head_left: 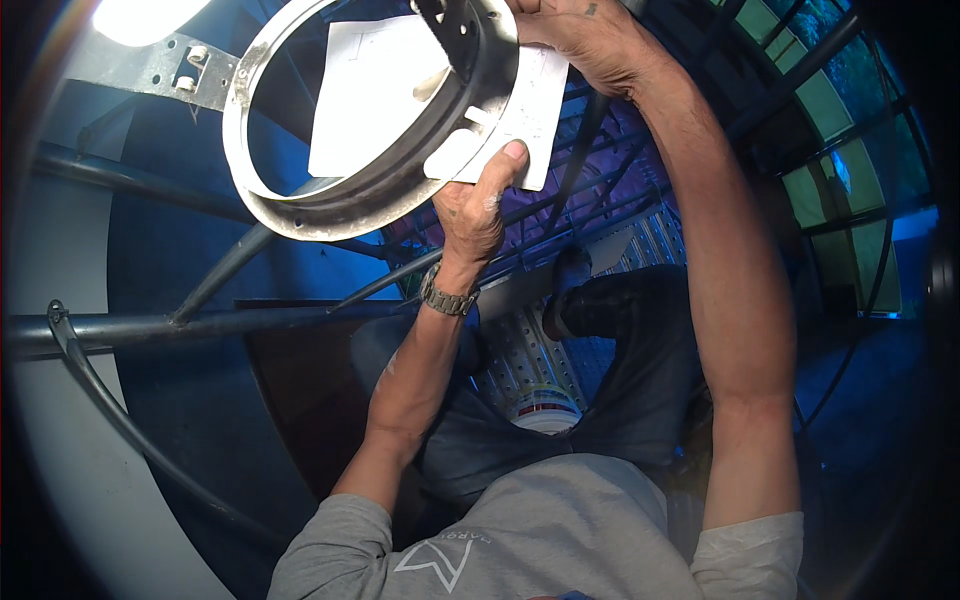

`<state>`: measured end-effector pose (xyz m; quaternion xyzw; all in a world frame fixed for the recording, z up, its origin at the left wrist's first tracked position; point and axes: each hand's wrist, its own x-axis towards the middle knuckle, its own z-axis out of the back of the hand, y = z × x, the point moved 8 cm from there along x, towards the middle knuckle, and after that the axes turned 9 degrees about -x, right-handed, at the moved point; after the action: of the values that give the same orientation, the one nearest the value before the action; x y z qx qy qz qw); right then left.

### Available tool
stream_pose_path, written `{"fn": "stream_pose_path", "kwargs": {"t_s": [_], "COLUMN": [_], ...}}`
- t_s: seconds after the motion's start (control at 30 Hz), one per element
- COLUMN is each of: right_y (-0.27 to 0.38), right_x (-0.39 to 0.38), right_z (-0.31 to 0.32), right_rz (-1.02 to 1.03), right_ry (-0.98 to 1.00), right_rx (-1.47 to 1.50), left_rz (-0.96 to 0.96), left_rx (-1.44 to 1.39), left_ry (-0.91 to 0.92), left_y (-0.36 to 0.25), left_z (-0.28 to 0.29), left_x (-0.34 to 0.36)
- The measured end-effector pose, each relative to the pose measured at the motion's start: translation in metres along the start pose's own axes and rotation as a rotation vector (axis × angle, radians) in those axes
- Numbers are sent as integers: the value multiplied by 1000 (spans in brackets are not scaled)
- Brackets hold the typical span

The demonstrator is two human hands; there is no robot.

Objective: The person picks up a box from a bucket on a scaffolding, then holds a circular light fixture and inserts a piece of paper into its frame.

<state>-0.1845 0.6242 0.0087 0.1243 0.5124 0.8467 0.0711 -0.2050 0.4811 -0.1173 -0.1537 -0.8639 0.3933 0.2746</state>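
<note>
head view: both arms reach up from the lower edge. a big round metal ring [300, 205] sits upper left of centre, tilted toward the camera, with a pale, scuffed, dusty rim and a darker inner wall with small holes at the top. behind and through it shows a white sheet of paper [365, 100], flat, with faint marks, its lower right corner sticking out past the ring.

left hand [475, 210], with a metal wristwatch [445, 298] on the wrist, is raised at the ring's lower right edge, thumb pressed on the paper there, fingers curled behind. right hand [590, 40] is at the top edge, closed over the ring's upper right part; fingertips hidden, so exact grip unclear. the 2 hands are apart, on opposite sides of the ring's right part.

around: dark metal bars [200, 320], a black cable [100, 400] at left, a bright lamp [140, 15] top left, and a perforated metal tray [530, 360] below.
</note>
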Motion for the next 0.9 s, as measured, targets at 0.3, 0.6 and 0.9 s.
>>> {"fn": "stream_pose_path", "kwargs": {"t_s": [0.3, 0.6, 0.9], "right_y": [-6, -4, -12], "right_x": [2, 2, 7], "right_z": [1, 2, 1], "right_rz": [34, 16, 44], "right_ry": [-3, -10, 22], "right_rx": [38, -16, 52], "left_rz": [70, -5, 17], "left_rx": [46, 1, 18], "left_ry": [-1, 6, 33], "left_y": [5, 1, 4], "left_z": [6, 0, 1], "left_x": [-1, 0, 0]}}
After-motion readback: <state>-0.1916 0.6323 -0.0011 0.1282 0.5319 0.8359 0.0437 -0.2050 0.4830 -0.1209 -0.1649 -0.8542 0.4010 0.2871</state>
